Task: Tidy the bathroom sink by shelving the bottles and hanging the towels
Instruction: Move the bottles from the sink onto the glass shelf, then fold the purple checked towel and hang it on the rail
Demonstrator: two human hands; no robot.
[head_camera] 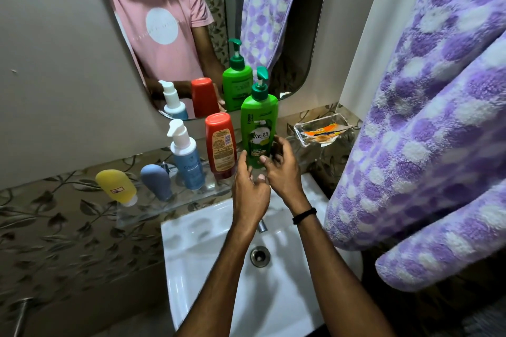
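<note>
Several bottles stand in a row on the clear glass shelf (pixel 153 210) above the sink: a yellow tube (pixel 116 186), a grey-blue tube (pixel 156 182), a blue pump bottle with a white head (pixel 187 161), a red bottle (pixel 220 145) and a tall green pump bottle (pixel 260 117) at the right end. My right hand (pixel 284 172) curls loosely around the green bottle's lower right side, thumb in front. My left hand (pixel 250 194) is just left of it, fingers apart, thumb tip at the bottle's base. A purple and white spotted towel (pixel 438 145) hangs at the right.
The white sink (pixel 191 241) lies below my forearms, with its tap (pixel 262 226) and drain (pixel 259 256). A clear soap dish (pixel 323 128) holding an orange wrapper is fixed to the wall right of the shelf. The mirror (pixel 295 49) behind reflects the bottles and towel.
</note>
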